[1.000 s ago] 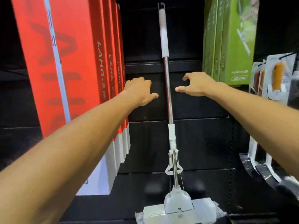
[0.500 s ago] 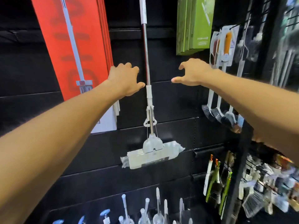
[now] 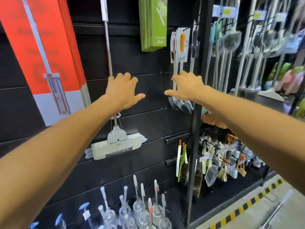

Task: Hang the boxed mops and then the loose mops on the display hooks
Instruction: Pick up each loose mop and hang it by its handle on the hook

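Note:
A loose mop (image 3: 107,47) with a steel pole and a white wrapped head (image 3: 115,147) hangs on the black slat wall. Left of it hang several red mop boxes (image 3: 41,52); green mop boxes (image 3: 153,25) hang to its upper right. My left hand (image 3: 123,90) is stretched out in front of the mop's pole, fingers spread and loosely bent, holding nothing. My right hand (image 3: 186,86) reaches out to the right of the pole, fingers spread, empty, in front of hanging carded brushes (image 3: 180,45).
Toilet brushes in clear holders (image 3: 140,210) stand low on the wall. A black upright post (image 3: 196,113) divides off a right bay crowded with hanging brushes and dusters (image 3: 219,162). Yellow-black hazard tape (image 3: 247,204) marks the floor at lower right.
The view has dropped and swung right, showing the mop head, toilet brushes and right bay. Both empty hands have come down with it; the left now covers the pole's lower part.

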